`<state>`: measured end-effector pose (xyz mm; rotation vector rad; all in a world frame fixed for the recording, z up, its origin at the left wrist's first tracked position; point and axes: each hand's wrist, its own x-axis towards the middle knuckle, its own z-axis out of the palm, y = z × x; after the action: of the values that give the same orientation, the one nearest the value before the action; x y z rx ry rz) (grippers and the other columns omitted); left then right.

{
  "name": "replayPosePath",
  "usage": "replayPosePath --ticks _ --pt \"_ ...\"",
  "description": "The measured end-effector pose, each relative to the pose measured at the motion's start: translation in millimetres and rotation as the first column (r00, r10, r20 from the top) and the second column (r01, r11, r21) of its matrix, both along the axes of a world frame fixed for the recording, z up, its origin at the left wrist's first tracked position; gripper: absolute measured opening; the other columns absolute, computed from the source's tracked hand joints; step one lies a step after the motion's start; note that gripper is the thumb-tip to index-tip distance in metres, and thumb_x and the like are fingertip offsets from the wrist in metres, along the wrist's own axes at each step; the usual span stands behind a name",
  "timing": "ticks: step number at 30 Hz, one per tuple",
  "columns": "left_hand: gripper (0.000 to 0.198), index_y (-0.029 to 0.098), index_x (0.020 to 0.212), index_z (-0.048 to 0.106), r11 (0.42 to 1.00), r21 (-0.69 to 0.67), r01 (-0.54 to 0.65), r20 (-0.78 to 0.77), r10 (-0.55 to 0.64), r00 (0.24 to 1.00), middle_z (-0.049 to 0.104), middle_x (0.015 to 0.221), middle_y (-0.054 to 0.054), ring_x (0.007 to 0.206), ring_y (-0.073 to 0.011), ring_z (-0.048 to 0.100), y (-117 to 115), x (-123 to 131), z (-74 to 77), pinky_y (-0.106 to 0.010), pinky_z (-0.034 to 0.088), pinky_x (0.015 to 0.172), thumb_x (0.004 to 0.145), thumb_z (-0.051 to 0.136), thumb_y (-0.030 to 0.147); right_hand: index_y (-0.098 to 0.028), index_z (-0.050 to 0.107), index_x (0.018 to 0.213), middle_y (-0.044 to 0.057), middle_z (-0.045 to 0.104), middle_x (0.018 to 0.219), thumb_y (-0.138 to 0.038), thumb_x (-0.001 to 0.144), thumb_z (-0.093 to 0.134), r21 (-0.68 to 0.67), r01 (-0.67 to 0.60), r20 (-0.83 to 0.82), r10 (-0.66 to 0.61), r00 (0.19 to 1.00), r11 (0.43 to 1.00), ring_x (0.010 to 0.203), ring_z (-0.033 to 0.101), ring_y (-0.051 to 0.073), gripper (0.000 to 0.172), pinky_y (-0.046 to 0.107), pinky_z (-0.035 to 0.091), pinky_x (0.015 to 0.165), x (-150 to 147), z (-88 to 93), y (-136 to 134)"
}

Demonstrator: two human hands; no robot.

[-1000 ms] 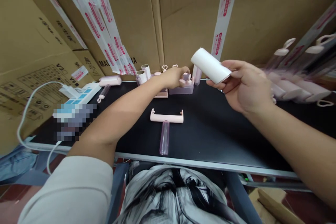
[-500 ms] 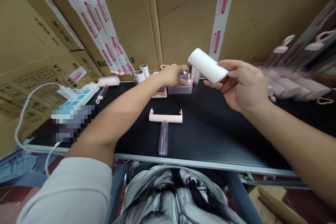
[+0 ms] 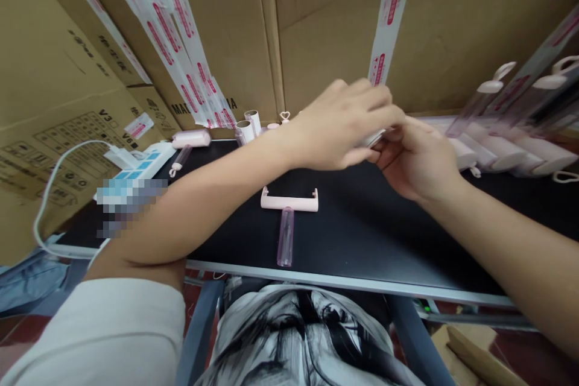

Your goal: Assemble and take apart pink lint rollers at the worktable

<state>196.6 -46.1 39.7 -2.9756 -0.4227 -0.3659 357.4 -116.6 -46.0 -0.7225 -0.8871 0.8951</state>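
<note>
My right hand [image 3: 418, 154] is closed around a white lint roller refill [image 3: 376, 138]; only a small bit of the roll shows between my hands. Across it lies my left hand [image 3: 341, 123], its fingers bent and meeting the fingers of my right hand. Whatever sits under the left fingers is hidden. Below my hands a pink lint roller frame [image 3: 289, 202] rests on the black table, bare of any roll, its clear purplish handle [image 3: 285, 238] toward me.
A pink lint roller [image 3: 192, 138] and two rolls [image 3: 245, 131] stand at the back left near a white power strip [image 3: 136, 172]. Several pink rollers [image 3: 506, 148] line the right side. Tall cardboard boxes [image 3: 325, 24] wall off the back edge.
My left hand has left the small purple tray of pink parts and moved right, onto the roll. My right hand still holds the roll, now mostly covered.
</note>
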Motion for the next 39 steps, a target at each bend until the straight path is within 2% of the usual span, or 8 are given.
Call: replayPosePath --ticks 4,9,17,20,25,30,34,39 --pt "0.049 0.032 0.139 0.052 0.987 -0.126 -0.096 -0.090 0.085 0.992 0.052 0.153 -0.005 0.147 -0.0448 0.038 -6.5 3.5 -8.5 -0.051 0.046 0.103 0.096 0.066 0.050 -0.019 0.073 0.080 0.003 0.072 0.078 -0.019 0.075 0.071 -0.008 -0.086 0.012 0.087 0.996 0.996 0.072 0.068 0.018 0.006 0.032 0.063 0.065 -0.2 -2.6 -3.5" --pt "0.052 0.029 0.139 0.056 0.982 -0.181 -0.051 -0.045 0.044 0.998 0.049 0.156 -0.008 0.149 -0.0483 0.034 -8.2 2.7 -3.7 -0.054 0.048 0.103 0.092 0.073 0.045 -0.019 0.072 0.074 0.001 0.064 0.068 -0.013 0.069 0.067 -0.025 -0.139 0.048 0.140 0.989 0.990 0.064 0.060 0.015 0.009 0.030 0.060 0.061 0.7 -3.1 -5.4" --pt "0.035 0.026 0.123 0.068 0.993 0.049 0.108 -0.018 -0.107 0.994 0.057 0.142 -0.009 0.138 -0.0403 0.048 -2.6 6.2 -3.9 -0.054 0.044 0.107 0.093 0.069 0.045 -0.017 0.074 0.081 0.001 0.065 0.071 -0.018 0.074 0.065 -0.041 -0.221 0.016 0.222 0.975 0.974 0.064 0.059 0.014 0.011 0.028 0.059 0.061 1.5 -1.0 -5.3" --pt "0.040 0.022 0.122 0.069 0.988 0.079 0.131 0.037 -0.134 0.990 0.058 0.137 -0.012 0.127 -0.0365 0.056 0.2 5.4 -0.9 -0.051 0.046 0.105 0.089 0.072 0.045 -0.020 0.074 0.085 0.002 0.069 0.074 -0.032 0.079 0.064 -0.032 -0.230 -0.030 0.229 0.973 0.973 0.068 0.065 0.020 0.016 0.037 0.063 0.065 -0.7 4.0 -8.1" --pt "0.033 0.027 0.112 0.069 0.990 -0.080 0.117 0.192 -0.100 0.976 0.063 0.128 -0.007 0.119 -0.0325 0.062 -4.5 8.1 -0.5 -0.047 0.049 0.100 0.089 0.073 0.049 -0.019 0.073 0.091 0.006 0.073 0.081 -0.058 0.085 0.061 -0.077 -0.270 -0.070 0.265 0.962 0.960 0.067 0.068 0.024 0.041 0.042 0.064 0.063 -1.9 9.3 -9.8" --pt "0.030 0.022 0.102 0.071 0.976 -0.100 0.196 0.439 -0.133 0.889 0.067 0.111 -0.006 0.105 -0.0260 0.067 -5.7 4.3 3.9 -0.040 0.050 0.091 0.094 0.067 0.050 -0.023 0.068 0.085 0.001 0.074 0.084 -0.036 0.083 0.074 -0.091 -0.159 -0.051 0.155 0.987 0.983 0.076 0.072 0.017 0.014 0.031 0.067 0.068 0.7 7.7 -6.8" --pt "0.032 0.021 0.093 0.074 0.983 -0.134 0.122 0.515 -0.036 0.856 0.069 0.095 -0.005 0.089 -0.0203 0.067 17.2 -15.1 5.4 -0.037 0.050 0.083 0.097 0.062 0.050 -0.024 0.063 0.080 0.000 0.073 0.086 -0.025 0.081 0.074 -0.091 -0.008 -0.068 0.002 0.998 0.996 0.085 0.076 0.019 0.011 0.034 0.069 0.075 6.4 7.3 -2.7" --pt "0.045 0.021 0.106 0.078 0.975 -0.133 -0.175 0.244 0.204 0.948 0.072 0.104 -0.009 0.099 -0.0242 0.065 71.9 -40.9 -25.5 -0.040 0.048 0.092 0.096 0.057 0.060 -0.022 0.063 0.089 0.001 0.074 0.083 -0.020 0.077 0.070 -0.068 0.094 -0.106 -0.101 0.989 0.993 0.081 0.080 0.025 0.014 0.037 0.070 0.071 10.7 8.0 1.8"
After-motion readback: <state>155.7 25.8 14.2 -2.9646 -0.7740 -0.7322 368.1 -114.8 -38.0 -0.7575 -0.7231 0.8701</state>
